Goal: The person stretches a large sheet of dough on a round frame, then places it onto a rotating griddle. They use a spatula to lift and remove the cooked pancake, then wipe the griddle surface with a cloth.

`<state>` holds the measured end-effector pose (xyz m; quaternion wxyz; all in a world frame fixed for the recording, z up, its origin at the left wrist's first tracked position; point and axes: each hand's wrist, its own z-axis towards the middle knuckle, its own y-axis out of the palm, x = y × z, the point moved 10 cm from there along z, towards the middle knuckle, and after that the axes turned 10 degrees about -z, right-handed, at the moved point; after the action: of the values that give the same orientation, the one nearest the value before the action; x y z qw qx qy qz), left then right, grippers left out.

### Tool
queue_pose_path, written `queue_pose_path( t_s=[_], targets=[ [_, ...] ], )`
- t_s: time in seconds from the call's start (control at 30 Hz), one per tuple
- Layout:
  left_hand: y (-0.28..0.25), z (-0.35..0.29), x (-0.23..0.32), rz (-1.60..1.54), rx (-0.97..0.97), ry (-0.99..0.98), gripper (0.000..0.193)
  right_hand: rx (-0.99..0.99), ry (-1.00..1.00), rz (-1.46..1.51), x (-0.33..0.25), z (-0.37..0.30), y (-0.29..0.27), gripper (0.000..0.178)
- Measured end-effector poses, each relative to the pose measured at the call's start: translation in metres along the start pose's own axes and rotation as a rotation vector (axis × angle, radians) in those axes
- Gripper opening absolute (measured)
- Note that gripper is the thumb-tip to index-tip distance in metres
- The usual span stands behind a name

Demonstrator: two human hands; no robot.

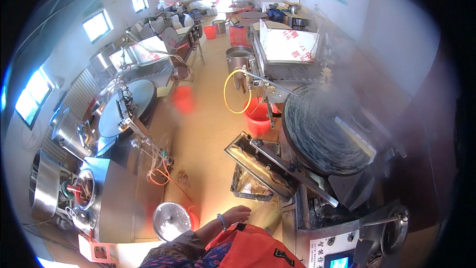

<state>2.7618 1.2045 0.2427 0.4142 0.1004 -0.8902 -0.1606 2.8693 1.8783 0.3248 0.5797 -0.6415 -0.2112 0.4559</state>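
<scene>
The left hand [238, 215] is being held empty, fingers loosely extended and, at this small size, apparently slightly parted. Just ahead, a rectangular metal tray [250, 196] is being partly covered by a trough [253, 171], near a round griddle [341, 172]. The right hand's state cannot be told.

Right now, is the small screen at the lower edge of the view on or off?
On: the small screen glows bright blue on the white control panel.
</scene>
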Motion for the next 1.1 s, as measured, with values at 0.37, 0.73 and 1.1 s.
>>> queue_pose_path(
  t_s=[0.37,0.73,1.1],
  targets=[
    [0.015,0.033,-0.026,0.164,0.015,0.033,0.036,0.189,-0.11,0.428,0.096,0.048,0.041,0.028],
    [0.095,0.025,0.029,0.239,-0.217,0.054,0.034,0.108,-0.202,0.376,-0.1,-0.043,-0.001,0.038],
    [0.274,0.017,0.071,0.007,-0.808,0.025,0.051,-0.125,-0.629,0.414,-0.407,-0.013,-0.022,0.041]
  ],
)
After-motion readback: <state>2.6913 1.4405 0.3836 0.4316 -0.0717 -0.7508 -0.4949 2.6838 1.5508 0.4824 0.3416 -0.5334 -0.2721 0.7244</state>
